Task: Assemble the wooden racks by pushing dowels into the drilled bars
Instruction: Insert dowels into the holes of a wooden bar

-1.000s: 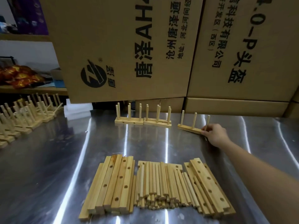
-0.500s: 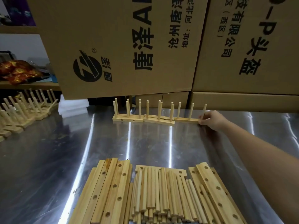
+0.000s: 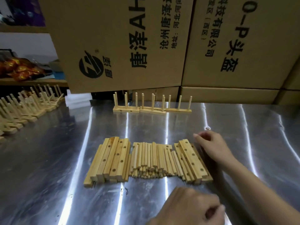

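The right hand [image 3: 212,148] has let go of the third finished rack [image 3: 178,110], now standing at the far edge of the shiny steel surface [image 3: 48,159]. It has returned beside the right stack of drilled bars [image 3: 194,158], fingers loosely curled, empty. A new rack likely starts next. Smooth, pale round dowels [image 3: 149,159] lie heaped alongside. The left hand [image 3: 191,207] is blurred, so I cannot tell its grip.

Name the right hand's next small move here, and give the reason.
Probably lower the right hand and pinch the top drilled bar of the stack beside it. The hand is empty and right next to that stack, three racks already stand at the back, and loose dowels lie ready in the middle, near the left hand.
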Demonstrator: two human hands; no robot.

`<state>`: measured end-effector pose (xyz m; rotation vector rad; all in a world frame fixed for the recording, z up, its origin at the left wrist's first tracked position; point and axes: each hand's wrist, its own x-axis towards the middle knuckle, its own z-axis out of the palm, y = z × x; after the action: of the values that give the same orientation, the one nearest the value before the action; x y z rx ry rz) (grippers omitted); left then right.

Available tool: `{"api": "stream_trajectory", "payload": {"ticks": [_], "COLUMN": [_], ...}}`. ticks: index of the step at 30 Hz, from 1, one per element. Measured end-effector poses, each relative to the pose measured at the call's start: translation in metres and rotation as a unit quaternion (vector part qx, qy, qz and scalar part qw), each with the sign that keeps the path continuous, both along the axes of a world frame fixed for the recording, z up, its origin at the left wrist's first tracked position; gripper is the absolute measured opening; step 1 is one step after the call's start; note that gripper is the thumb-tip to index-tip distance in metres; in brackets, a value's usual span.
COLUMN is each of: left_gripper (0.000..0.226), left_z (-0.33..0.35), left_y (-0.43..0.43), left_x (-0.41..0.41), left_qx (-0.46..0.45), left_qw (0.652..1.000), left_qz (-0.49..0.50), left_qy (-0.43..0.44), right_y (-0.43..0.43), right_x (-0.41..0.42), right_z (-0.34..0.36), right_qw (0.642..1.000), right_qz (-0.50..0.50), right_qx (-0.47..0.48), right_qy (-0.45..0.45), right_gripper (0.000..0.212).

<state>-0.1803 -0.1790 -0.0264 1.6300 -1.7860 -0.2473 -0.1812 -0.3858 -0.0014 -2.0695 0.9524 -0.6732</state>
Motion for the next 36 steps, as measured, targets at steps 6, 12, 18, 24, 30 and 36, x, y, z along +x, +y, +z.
{"api": "stream_trajectory", "payload": {"ticks": [6,12,18,24,30,36], "left_gripper": [0.038,0.039,0.013,0.03,0.029,0.038], "left_z": [0.014,0.055,0.046,0.017,0.015,0.036], "left_y": [0.044,0.101,0.175,0.185,0.192,0.194], "left_x": [0.003,0.057,0.185,0.202,0.199,0.199], "left_qx": [-0.182,-0.291,-0.139,0.055,0.023,-0.151], "left_qw": [0.971,0.906,0.777,0.792,0.778,0.721], "left_qz": [0.155,0.304,0.602,0.599,0.626,0.631], "left_qy": [0.0,0.056,0.116,0.108,0.057,0.244], "right_y": [0.052,0.051,0.049,0.052,0.054,0.058], "right_x": [-0.05,-0.062,-0.062,-0.06,-0.059,-0.059], "right_z": [-0.018,-0.041,-0.048,-0.044,-0.044,-0.041], "right_qw": [0.999,0.995,0.995,0.995,0.995,0.994], "right_qz": [-0.022,-0.037,-0.026,-0.019,-0.023,-0.031], "right_qx": [-0.01,-0.066,-0.079,-0.074,-0.078,-0.047], "right_qy": [-0.037,-0.062,-0.056,-0.069,-0.058,-0.094], "right_gripper": [0.01,0.008,0.004,0.007,0.005,0.011]}}
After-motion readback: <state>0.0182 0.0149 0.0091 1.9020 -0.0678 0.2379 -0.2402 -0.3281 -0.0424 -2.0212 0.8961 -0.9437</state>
